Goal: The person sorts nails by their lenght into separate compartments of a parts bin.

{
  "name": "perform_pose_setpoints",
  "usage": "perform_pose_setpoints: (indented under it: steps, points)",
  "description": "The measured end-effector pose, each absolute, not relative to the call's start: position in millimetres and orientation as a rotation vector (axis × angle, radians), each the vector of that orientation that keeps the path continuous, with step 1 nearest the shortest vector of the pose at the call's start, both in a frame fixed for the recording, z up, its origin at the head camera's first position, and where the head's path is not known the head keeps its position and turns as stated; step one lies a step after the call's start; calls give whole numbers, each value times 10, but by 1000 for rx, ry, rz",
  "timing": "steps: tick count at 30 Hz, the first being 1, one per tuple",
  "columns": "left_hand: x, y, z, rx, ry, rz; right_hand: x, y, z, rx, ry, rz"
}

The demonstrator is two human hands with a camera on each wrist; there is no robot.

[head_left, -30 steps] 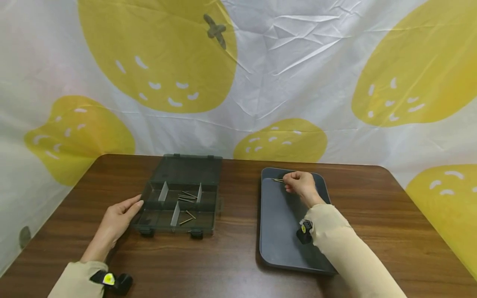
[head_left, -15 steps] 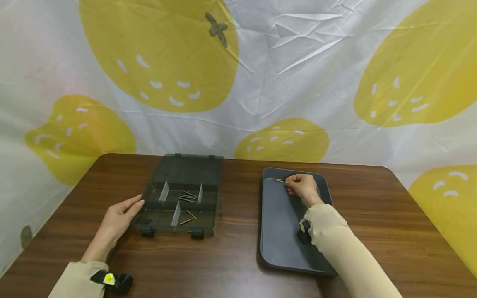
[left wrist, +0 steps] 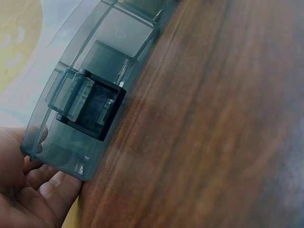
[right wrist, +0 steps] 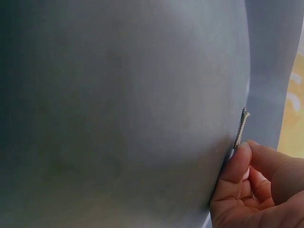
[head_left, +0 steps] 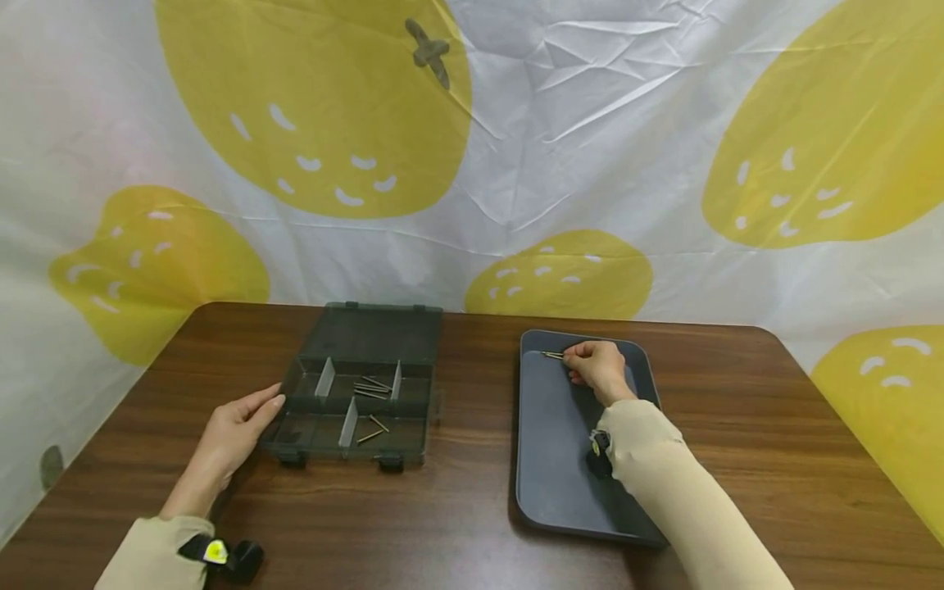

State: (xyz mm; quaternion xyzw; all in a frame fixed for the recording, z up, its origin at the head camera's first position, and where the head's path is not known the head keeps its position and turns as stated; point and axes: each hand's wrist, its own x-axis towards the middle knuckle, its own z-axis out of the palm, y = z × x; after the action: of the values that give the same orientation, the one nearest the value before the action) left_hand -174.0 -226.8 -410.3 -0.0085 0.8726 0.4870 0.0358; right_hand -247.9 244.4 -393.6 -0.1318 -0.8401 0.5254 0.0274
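Note:
My left hand (head_left: 229,434) holds the left side of a smoky clear organizer box (head_left: 310,426), thumb and fingers at its edge. In the left wrist view, fingers of that hand (left wrist: 28,190) curl by the box's corner, partly seen through the plastic. The box lies with its lid (head_left: 376,334) swung back. Several silvery screws (head_left: 372,388) sit in a back compartment, and a few brassy ones (head_left: 372,431) in a front one. At the far end of a grey tray (head_left: 556,459), my right hand (head_left: 596,369) pinches a screw (right wrist: 241,128) between thumb and fingertips. Another screw seems to lie beside it.
Light dividers (head_left: 348,424) split the box into compartments. A wooden table (head_left: 457,508) carries the box on the left and the tray on the right, with bare wood between them. Behind the table hangs a white cloth (head_left: 516,164) with yellow fruit prints.
The right hand shifts very slightly rightward at the tray's far end, fingertips staying at the screws. The left hand and the box keep their places.

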Motion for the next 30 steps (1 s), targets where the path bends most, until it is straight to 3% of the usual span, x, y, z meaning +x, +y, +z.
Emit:
perform_pose_setpoints:
  steps: [30]
  points:
    - [-1736,-2273,-4087,-19,2678,1486,-2481,2412,-3918,-336,-2794,1305]
